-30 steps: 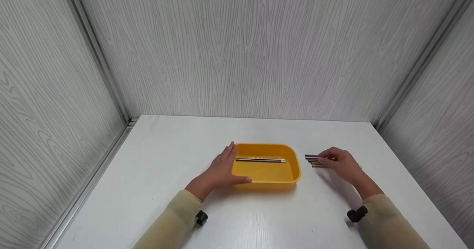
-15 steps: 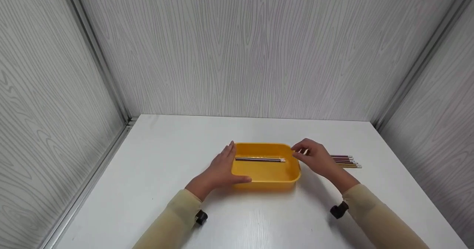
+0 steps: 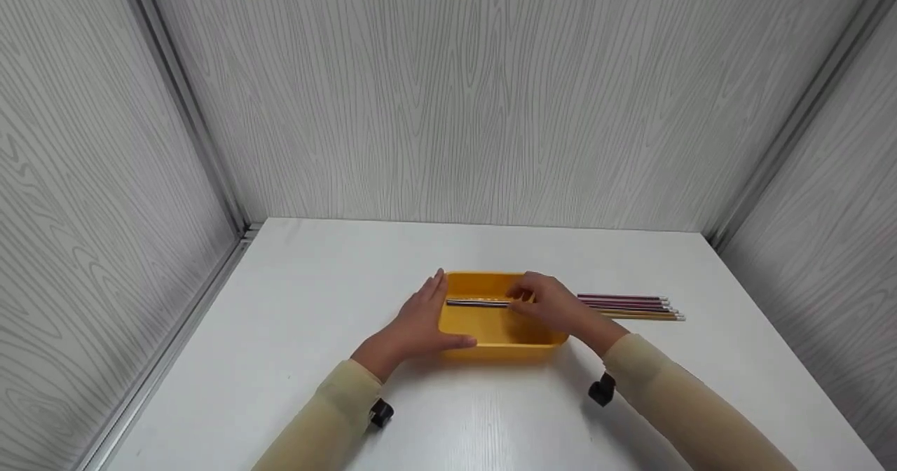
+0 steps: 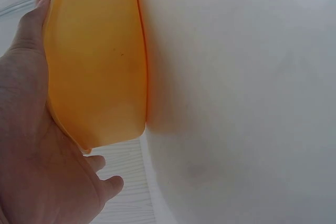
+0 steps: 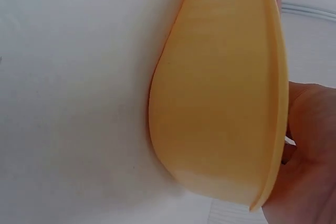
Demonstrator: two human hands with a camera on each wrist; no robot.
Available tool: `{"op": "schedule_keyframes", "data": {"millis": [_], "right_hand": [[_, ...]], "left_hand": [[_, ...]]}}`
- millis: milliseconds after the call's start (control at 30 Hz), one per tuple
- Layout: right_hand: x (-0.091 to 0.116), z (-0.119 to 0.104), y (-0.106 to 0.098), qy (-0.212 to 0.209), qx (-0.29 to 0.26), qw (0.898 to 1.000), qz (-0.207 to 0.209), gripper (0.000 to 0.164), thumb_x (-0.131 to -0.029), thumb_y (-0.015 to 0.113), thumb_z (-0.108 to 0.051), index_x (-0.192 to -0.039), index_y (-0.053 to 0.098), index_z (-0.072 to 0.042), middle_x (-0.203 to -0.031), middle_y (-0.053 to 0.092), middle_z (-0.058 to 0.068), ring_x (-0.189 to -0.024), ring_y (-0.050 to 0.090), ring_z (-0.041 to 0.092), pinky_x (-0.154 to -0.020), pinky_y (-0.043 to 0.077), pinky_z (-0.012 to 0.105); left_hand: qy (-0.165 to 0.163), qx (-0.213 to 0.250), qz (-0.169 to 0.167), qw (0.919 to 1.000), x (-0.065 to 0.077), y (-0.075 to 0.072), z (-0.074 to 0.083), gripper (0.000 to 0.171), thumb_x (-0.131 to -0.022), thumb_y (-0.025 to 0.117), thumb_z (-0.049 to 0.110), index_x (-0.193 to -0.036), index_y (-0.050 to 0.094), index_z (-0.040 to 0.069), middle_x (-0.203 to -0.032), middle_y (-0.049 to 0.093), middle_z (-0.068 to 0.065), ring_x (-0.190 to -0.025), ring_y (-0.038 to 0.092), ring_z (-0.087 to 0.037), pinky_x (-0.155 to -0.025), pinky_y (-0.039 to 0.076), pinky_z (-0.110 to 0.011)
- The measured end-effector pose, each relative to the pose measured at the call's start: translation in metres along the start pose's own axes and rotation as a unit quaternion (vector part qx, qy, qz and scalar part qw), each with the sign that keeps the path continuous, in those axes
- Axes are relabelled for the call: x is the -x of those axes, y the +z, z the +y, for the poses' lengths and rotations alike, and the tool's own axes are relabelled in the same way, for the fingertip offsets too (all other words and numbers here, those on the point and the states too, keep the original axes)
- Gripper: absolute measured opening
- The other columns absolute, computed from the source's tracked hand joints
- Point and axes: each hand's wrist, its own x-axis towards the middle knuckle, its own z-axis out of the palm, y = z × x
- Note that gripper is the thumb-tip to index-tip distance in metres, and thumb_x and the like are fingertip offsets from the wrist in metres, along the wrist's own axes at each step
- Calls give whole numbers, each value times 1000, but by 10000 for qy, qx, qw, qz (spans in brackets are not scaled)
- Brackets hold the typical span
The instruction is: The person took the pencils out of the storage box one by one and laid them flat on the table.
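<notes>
A yellow plastic tray (image 3: pixel 504 352) stands on the white table, with dark-striped pencils (image 3: pixel 476 304) lying lengthwise in it. My left hand (image 3: pixel 418 324) rests against the tray's left end, fingers straight toward the far corner and thumb spread along the front rim. In the left wrist view the palm and thumb lie along the rim. My right hand (image 3: pixel 550 304) reaches over the right end into the tray. Its thumb and fingers curl about the right part of the pencils, hiding their eraser ends. The right wrist view shows only part of that hand behind the tray wall.
Just right of the tray several purple, dark and gold pencils (image 3: pixel 634 304) with white erasers lie side by side on the table (image 3: pixel 336 254). Grey wood-grain panels (image 3: pixel 462 99) rise behind the table and along both sides.
My right hand has moved left from the pencils on the table, over the tray's right rim and down to the pencils inside. The left hand and tray have stayed put.
</notes>
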Motion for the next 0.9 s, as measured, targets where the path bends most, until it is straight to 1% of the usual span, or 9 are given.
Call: {"op": "schedule_keyframes", "data": {"millis": [67, 133, 267, 433, 567, 667, 900], "right_hand": [[-4, -1, 4, 29, 3, 10000, -83, 20, -105, 79, -14, -121, 79, -4, -109, 70, 2, -102, 62, 23, -96, 57, 44], [-8, -2, 7, -32, 87, 9999, -119, 20, -104, 80, -13, -121, 79, -3, -110, 72, 4, -102, 64, 23, -97, 58, 46], [-17, -4, 14, -64, 359, 9993, -117, 17, -103, 80, -8, -119, 80, -2, -110, 74, 7, -102, 67, 24, -97, 60, 47], [-23, -6, 24, -19, 611, 9980, -179, 19, -102, 80, -3, -120, 80, -2, -111, 75, 7, -102, 68, 24, -96, 62, 47], [-26, -7, 30, -122, 790, 9967, -126, 19, -101, 80, -2, -120, 81, -3, -110, 76, 7, -101, 68, 24, -97, 62, 47], [-28, -6, 32, -133, 798, 9967, -93, 17, -101, 81, -3, -119, 82, -4, -109, 76, 6, -100, 67, 23, -96, 61, 47], [-28, -5, 36, 198, 536, 9983, -134, 15, -103, 80, -8, -117, 83, -10, -106, 73, -1, -97, 64, 20, -98, 60, 44]], "left_hand": [[-1, 18, 6, 10000, 1, 0, 1, 138, -84, 85, 73, -179, 5, 13, -187, -2, -2, -171, 9, -31, -137, 15, -54], [0, 23, 16, 10000, 1, 0, 1, 138, -83, 85, 73, -179, 5, 13, -187, -2, -2, -171, 9, -31, -137, 15, -54], [29, 56, 45, 10000, 1, -1, 1, 139, -83, 85, 74, -179, 7, 12, -187, -1, -2, -171, 10, -31, -136, 16, -53], [51, 33, 36, 10000, 1, -2, 1, 139, -83, 84, 75, -179, 7, 12, -187, 0, -2, -171, 10, -30, -136, 17, -52], [80, -8, 31, 10000, 1, -2, 1, 139, -83, 84, 76, -179, 7, 12, -187, -1, -2, -171, 9, -29, -137, 17, -52], [83, -14, 24, 10000, 1, -2, 1, 140, -82, 83, 77, -179, 6, 11, -187, -1, -2, -171, 9, -30, -137, 17, -52], [40, -28, -30, 10000, -2, 0, -1, 142, -82, 82, 80, -179, 4, 11, -187, -2, -3, -171, 8, -31, -137, 16, -53]]}}
